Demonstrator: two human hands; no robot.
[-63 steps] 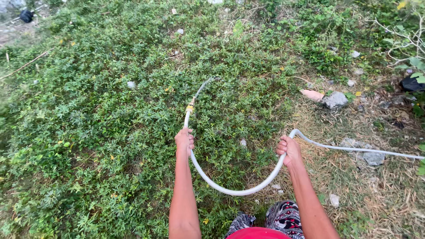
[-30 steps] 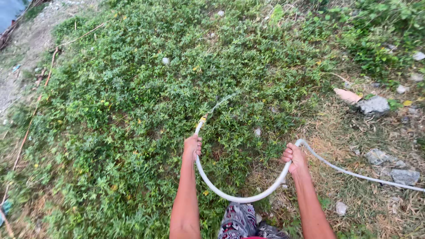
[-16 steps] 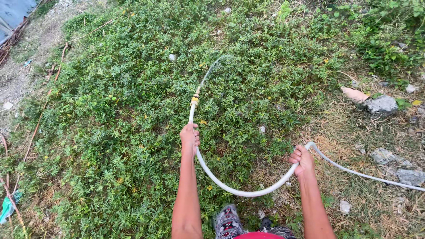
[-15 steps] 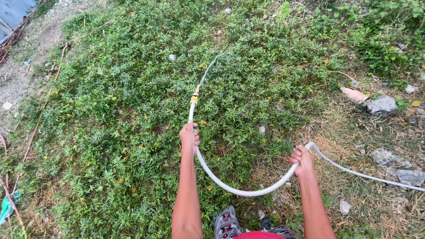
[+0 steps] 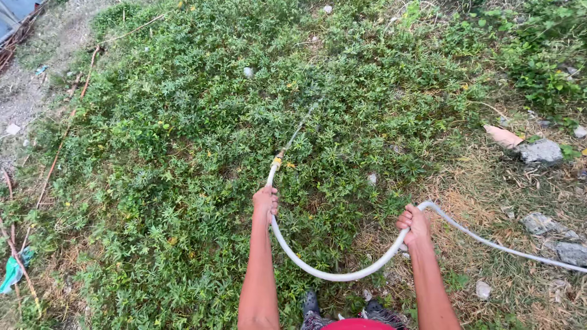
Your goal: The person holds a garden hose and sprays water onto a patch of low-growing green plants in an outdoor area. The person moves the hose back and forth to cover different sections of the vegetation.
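**Hose held in both hands over ground cover**

Left hand [image 5: 265,204] grip clamped on white hose [image 5: 330,275] just behind yellow nozzle [image 5: 276,162]. Right hand [image 5: 415,224] grip clamped farther back. Hose sags in a loop between them, then trails right across dry grass [image 5: 489,189].

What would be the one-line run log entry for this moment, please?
left hand: grips white hose near yellow nozzle | right hand: grips hose further back | water jet: sprays onto green plants
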